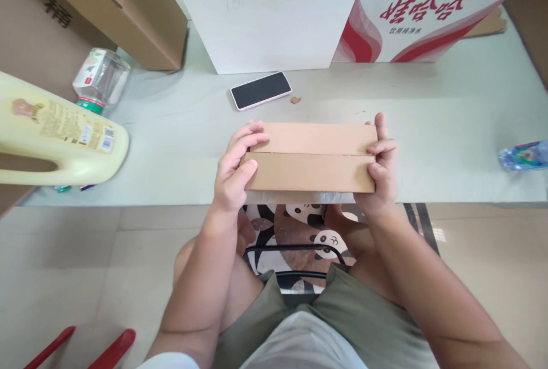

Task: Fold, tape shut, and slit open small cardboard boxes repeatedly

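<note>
A long brown cardboard box (312, 172) is held level between my two hands at the table's front edge. Two flaps meet in a seam along its upper face. My left hand (236, 169) grips the left end, thumb on the near flap and fingers over the far one. Around the right end is my right hand (381, 169), its thumb and fingers pressing on the end and corner. The underside of the box is hidden. Beyond it lie a phone (261, 90) with a dark screen and a small brown scrap (295, 100).
A white box (274, 15) and a red-and-white carton (398, 21) stand at the back. On the left are a brown carton (141, 21), a clear bottle (101, 78) and a large yellow jug (77, 135). A small water bottle (524, 155) lies far right on the table (171, 146).
</note>
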Demonstrator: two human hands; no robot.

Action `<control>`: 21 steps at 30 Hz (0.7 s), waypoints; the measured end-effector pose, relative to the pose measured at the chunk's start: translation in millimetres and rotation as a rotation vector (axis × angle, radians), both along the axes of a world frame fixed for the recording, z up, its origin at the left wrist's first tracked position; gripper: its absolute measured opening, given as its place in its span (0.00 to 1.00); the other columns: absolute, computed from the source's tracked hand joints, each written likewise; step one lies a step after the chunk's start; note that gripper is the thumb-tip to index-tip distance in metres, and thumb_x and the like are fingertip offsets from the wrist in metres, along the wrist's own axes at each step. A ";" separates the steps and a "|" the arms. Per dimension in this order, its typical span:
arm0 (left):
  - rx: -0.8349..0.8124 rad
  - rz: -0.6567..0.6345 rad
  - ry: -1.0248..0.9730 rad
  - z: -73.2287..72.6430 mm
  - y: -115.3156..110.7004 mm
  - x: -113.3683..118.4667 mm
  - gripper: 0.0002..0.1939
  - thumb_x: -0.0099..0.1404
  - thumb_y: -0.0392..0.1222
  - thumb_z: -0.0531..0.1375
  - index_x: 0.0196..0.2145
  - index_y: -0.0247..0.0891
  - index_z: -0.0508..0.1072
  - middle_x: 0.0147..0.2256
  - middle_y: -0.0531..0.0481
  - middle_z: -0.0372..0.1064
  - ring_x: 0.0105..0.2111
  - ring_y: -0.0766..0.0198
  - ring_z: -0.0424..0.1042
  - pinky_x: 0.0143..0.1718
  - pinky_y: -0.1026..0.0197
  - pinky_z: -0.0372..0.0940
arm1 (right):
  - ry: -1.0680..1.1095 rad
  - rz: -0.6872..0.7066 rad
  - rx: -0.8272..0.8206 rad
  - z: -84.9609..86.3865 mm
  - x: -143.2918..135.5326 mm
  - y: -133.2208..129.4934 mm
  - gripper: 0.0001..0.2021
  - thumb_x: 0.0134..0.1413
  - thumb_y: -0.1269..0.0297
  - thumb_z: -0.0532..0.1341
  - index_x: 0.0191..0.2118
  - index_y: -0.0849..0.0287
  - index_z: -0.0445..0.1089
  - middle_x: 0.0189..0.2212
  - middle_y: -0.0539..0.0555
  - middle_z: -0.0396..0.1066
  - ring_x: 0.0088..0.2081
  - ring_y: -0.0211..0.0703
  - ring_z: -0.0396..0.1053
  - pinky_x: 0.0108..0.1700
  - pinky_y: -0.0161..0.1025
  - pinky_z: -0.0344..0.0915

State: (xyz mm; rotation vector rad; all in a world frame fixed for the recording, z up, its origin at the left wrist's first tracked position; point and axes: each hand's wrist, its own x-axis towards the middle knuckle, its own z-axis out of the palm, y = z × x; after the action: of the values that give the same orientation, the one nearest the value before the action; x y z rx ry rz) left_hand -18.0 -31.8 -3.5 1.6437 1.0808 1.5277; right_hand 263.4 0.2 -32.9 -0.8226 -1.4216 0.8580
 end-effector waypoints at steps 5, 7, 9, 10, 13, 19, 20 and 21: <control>-0.046 0.040 0.021 2.4 -2.3 2.0 0.18 0.69 0.52 0.57 0.52 0.51 0.76 0.61 0.50 0.68 0.67 0.46 0.62 0.71 0.41 0.56 | 0.026 0.026 -0.115 6.3 -4.3 -6.6 0.25 0.53 0.41 0.61 0.54 0.40 0.61 0.74 0.40 0.46 0.76 0.59 0.42 0.73 0.69 0.47; -0.062 0.049 0.015 3.4 -3.1 3.2 0.16 0.68 0.51 0.57 0.51 0.51 0.76 0.60 0.50 0.67 0.67 0.46 0.60 0.71 0.41 0.55 | 0.008 0.038 -0.137 9.0 -5.2 -8.5 0.28 0.53 0.39 0.60 0.58 0.37 0.60 0.74 0.37 0.45 0.77 0.59 0.39 0.74 0.68 0.45; -0.061 0.055 0.000 3.8 -3.0 4.4 0.14 0.67 0.50 0.57 0.48 0.50 0.76 0.58 0.49 0.67 0.67 0.46 0.60 0.71 0.41 0.54 | -0.017 0.050 -0.130 10.4 -5.2 -9.2 0.26 0.53 0.36 0.59 0.56 0.36 0.62 0.74 0.35 0.44 0.77 0.59 0.38 0.74 0.68 0.46; -0.060 0.060 -0.006 3.8 -2.8 5.0 0.14 0.67 0.49 0.57 0.47 0.50 0.76 0.57 0.49 0.68 0.66 0.46 0.60 0.72 0.41 0.54 | -0.025 0.056 -0.124 10.7 -5.0 -9.1 0.25 0.53 0.35 0.58 0.54 0.38 0.63 0.73 0.34 0.44 0.77 0.59 0.37 0.73 0.68 0.46; -0.055 0.075 -0.015 4.2 -2.1 6.7 0.13 0.66 0.48 0.56 0.45 0.50 0.77 0.54 0.49 0.68 0.64 0.47 0.62 0.73 0.42 0.52 | -0.006 0.083 -0.108 11.5 -4.8 -7.9 0.22 0.54 0.34 0.56 0.47 0.42 0.65 0.73 0.33 0.45 0.77 0.61 0.37 0.72 0.69 0.48; -0.072 0.088 -0.002 6.0 -2.9 7.5 0.13 0.66 0.47 0.57 0.46 0.50 0.78 0.54 0.49 0.67 0.64 0.49 0.62 0.73 0.43 0.51 | 0.059 0.118 -0.121 13.1 -7.0 -7.2 0.22 0.54 0.33 0.55 0.40 0.47 0.64 0.73 0.34 0.46 0.77 0.62 0.35 0.71 0.71 0.48; -0.075 0.086 0.010 6.1 -2.9 7.2 0.14 0.67 0.48 0.57 0.47 0.50 0.78 0.55 0.49 0.67 0.65 0.48 0.61 0.73 0.43 0.51 | 0.051 0.115 -0.118 13.1 -7.4 -7.5 0.22 0.54 0.33 0.55 0.40 0.47 0.64 0.73 0.34 0.45 0.77 0.62 0.35 0.71 0.71 0.48; -0.078 0.082 0.025 6.2 -2.9 6.9 0.15 0.67 0.48 0.57 0.48 0.50 0.78 0.57 0.49 0.66 0.65 0.48 0.61 0.73 0.43 0.52 | 0.041 0.110 -0.113 13.0 -7.6 -7.9 0.22 0.54 0.33 0.55 0.40 0.47 0.64 0.73 0.34 0.44 0.77 0.61 0.34 0.71 0.70 0.47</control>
State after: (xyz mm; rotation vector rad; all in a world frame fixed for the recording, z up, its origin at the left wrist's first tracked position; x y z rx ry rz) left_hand -11.1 -34.7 2.7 1.5864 1.2192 1.5006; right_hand 255.8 -7.7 -19.8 -0.8123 -1.4021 1.0419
